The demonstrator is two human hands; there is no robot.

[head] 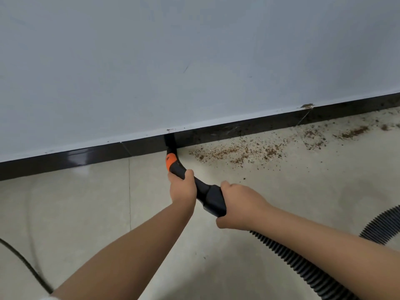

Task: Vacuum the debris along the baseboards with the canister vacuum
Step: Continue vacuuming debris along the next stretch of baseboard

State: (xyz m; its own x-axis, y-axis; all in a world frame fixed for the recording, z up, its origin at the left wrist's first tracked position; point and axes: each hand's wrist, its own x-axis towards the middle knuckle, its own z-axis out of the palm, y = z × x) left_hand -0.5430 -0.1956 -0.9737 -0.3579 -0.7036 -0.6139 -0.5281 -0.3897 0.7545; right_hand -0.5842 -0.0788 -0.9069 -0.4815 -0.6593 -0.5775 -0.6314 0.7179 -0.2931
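A black vacuum nozzle (170, 142) with an orange collar (170, 159) points up against the dark baseboard (91, 155), its tip near the baseboard's top edge. My left hand (182, 187) grips the curved black wand just below the collar. My right hand (240, 204) grips the black cuff (211, 199) where the ribbed hose (303, 269) joins. Brown crumbly debris (240, 151) lies scattered on the tile floor to the right of the nozzle, along the baseboard. More debris (355, 132) lies farther right.
A pale wall (173, 61) rises above the baseboard, chipped at one spot (307, 106). The hose loops back in at the right edge (383, 224). A dark cord (26, 265) curves across the floor at the lower left. Floor left of the nozzle looks glossy.
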